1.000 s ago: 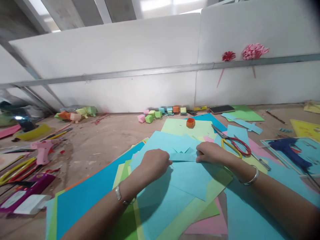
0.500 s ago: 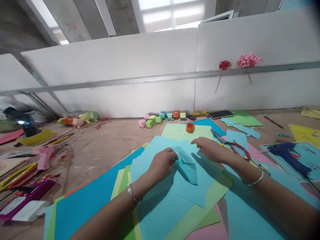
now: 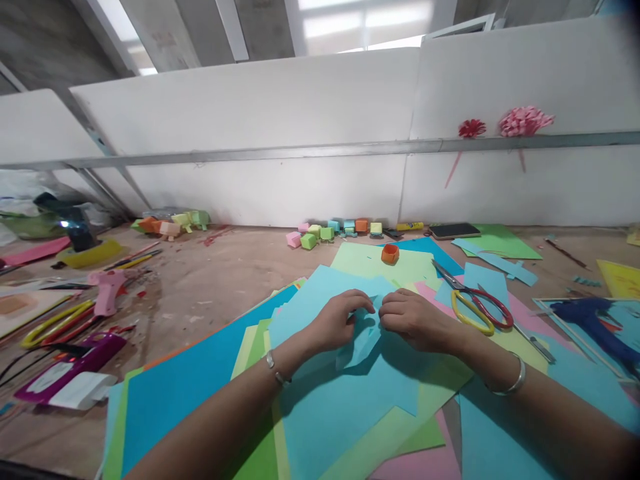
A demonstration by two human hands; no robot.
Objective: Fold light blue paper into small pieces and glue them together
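A folded piece of light blue paper (image 3: pixel 364 340) is held between my two hands, just above a stack of coloured sheets. My left hand (image 3: pixel 341 319) pinches its left side, with thumb and forefinger towards the middle. On the other side, my right hand (image 3: pixel 413 319) has its fingers closed at the paper's right edge; the fingertips are partly hidden. Beneath lies a larger light blue sheet (image 3: pixel 320 393) over green, pink and darker blue ones. Scissors (image 3: pixel 483 307) with red and yellow handles rest beside my right wrist.
A small orange paper ring (image 3: pixel 390 253) sits beyond my hands. Little paper cubes (image 3: pixel 327 233) and a phone (image 3: pixel 455 231) line the wall. Pink (image 3: pixel 107 290) and dark blue (image 3: pixel 585 317) glue guns lie left and right. Two paper flowers (image 3: pixel 525 121) hang on the rail.
My right hand has moved in to the folded paper and closed on its right edge. The paper has turned and lifted slightly. The view has shifted a little to the left.
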